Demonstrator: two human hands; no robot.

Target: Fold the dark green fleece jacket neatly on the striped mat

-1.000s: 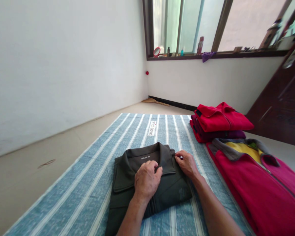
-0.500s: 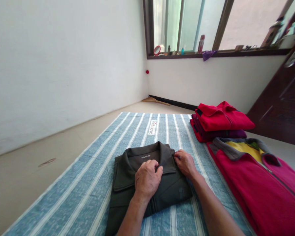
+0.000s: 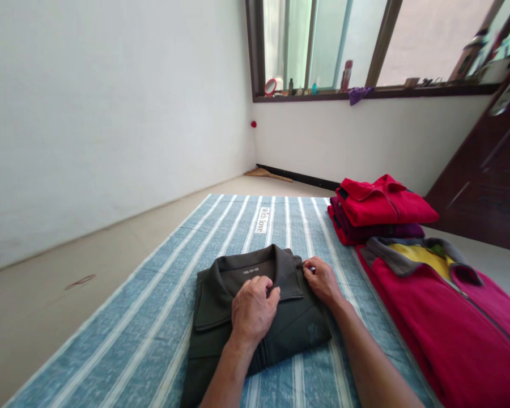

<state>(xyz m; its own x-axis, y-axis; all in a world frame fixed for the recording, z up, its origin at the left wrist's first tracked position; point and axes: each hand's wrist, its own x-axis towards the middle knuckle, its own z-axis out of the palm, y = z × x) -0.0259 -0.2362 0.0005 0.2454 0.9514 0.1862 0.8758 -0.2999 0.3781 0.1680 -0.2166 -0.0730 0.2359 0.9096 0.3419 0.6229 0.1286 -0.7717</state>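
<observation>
A folded dark grey collared shirt (image 3: 221,306) lies on a blue and white striped mat (image 3: 153,328). My left hand (image 3: 253,311) rests on the shirt's front just below the collar, fingers curled onto the fabric near the collar opening. My right hand (image 3: 321,280) pinches the right tip of the collar at the shirt's right edge. A small white size print shows inside the collar.
A stack of folded red and maroon clothes (image 3: 380,209) sits on the mat at the right. A magenta fleece jacket with a grey collar (image 3: 446,317) lies spread out nearer. A dark wooden door (image 3: 488,175) leans at far right; small bottles stand on the window sill (image 3: 365,93).
Both hands stay on the shirt's collar with only slight shifts. The view has barely moved.
</observation>
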